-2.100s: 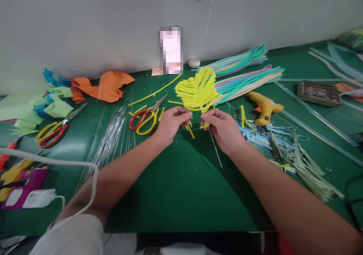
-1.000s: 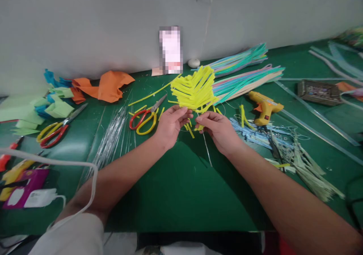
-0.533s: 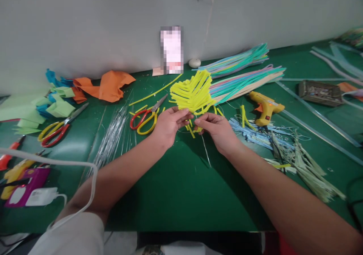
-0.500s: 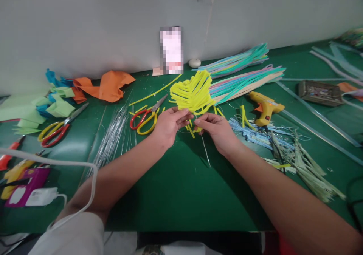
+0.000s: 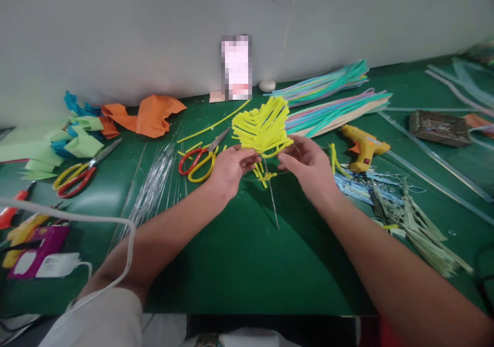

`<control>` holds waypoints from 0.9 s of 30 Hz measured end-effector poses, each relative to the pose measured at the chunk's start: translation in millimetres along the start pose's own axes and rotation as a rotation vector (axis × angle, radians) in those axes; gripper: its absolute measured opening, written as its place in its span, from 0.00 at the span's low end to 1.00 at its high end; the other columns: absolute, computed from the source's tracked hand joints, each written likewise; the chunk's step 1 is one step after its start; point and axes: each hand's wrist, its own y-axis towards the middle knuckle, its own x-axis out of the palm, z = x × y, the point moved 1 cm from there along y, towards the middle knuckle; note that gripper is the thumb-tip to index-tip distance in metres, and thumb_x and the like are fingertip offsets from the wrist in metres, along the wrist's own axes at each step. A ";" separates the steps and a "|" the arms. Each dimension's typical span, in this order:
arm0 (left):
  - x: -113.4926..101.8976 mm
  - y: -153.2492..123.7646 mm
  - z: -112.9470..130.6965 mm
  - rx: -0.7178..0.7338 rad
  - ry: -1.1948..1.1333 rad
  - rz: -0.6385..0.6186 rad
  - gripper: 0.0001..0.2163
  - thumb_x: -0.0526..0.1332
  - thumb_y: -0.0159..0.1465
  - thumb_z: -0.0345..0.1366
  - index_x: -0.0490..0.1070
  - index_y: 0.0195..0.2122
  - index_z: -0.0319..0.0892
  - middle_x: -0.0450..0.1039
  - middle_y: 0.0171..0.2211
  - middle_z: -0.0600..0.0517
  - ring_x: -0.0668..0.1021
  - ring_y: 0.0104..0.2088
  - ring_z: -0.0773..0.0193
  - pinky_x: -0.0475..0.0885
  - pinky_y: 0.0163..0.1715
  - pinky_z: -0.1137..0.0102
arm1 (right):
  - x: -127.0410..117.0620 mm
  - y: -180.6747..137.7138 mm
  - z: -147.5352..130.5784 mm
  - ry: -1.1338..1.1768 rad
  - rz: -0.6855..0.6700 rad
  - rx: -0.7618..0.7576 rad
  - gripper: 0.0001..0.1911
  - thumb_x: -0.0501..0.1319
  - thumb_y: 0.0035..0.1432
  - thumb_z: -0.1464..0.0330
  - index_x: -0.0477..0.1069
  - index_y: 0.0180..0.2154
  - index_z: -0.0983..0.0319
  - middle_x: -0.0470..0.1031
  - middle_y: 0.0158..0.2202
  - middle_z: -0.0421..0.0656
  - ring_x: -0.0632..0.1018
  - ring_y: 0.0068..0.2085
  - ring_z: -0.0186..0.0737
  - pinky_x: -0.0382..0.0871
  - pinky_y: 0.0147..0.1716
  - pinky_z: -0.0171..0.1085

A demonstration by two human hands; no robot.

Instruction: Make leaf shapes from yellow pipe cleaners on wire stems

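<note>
A leaf of yellow pipe cleaners [image 5: 260, 123], its strips set in a V pattern, is held up over the table. My left hand [image 5: 231, 169] pinches its lower edge between thumb and fingers. A twisted wire stem [image 5: 274, 203] hangs below the leaf, with short yellow pieces [image 5: 264, 176] around its top. At the leaf's lower right, my right hand [image 5: 311, 164] is closed with thumb and fingers near a thin wire [image 5: 299, 154] that loops by them; the exact grip is partly hidden. Red-and-yellow-handled scissors [image 5: 200, 163] lie just left of the leaf.
Pipe-cleaner bundles [image 5: 339, 110] lie behind the leaf. A yellow glue gun [image 5: 365, 147] and blue strands [image 5: 355, 187] are to the right. Silvery wires [image 5: 154, 182], more scissors [image 5: 85, 172] and orange paper [image 5: 154, 116] lie left. A white cable [image 5: 129, 244] crosses my left forearm.
My right hand has moved up and right, away from the stem, to the leaf's lower right edge. My left hand keeps its hold. The stem's lower end has swung slightly left.
</note>
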 end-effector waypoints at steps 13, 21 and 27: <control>-5.1 7.4 0.9 -0.117 0.220 -0.077 0.05 0.65 0.53 0.26 0.69 0.25 0.37 0.74 0.21 0.53 0.77 0.22 0.70 0.69 0.26 0.74 | -17.5 5.2 -13.8 -1.132 -0.055 -0.681 0.43 0.63 0.53 0.53 0.51 0.66 0.55 0.49 0.69 0.53 0.57 0.66 0.65 0.57 0.58 0.63; -3.6 6.4 -3.4 -0.096 0.431 -0.221 0.06 0.66 0.52 0.25 0.69 0.25 0.38 0.74 0.19 0.51 0.76 0.20 0.69 0.69 0.23 0.73 | -11.9 0.4 -7.6 -1.179 -0.340 -0.581 0.49 0.64 0.49 0.54 0.47 0.67 0.61 0.54 0.68 0.56 0.57 0.67 0.62 0.45 0.63 0.61; -2.9 5.4 -4.7 -0.090 0.457 -0.261 0.07 0.65 0.52 0.24 0.67 0.24 0.38 0.73 0.18 0.51 0.77 0.20 0.67 0.69 0.23 0.73 | -11.8 1.4 -8.9 -1.145 -0.347 -0.556 0.43 0.63 0.49 0.60 0.53 0.65 0.63 0.63 0.62 0.55 0.66 0.61 0.58 0.53 0.61 0.54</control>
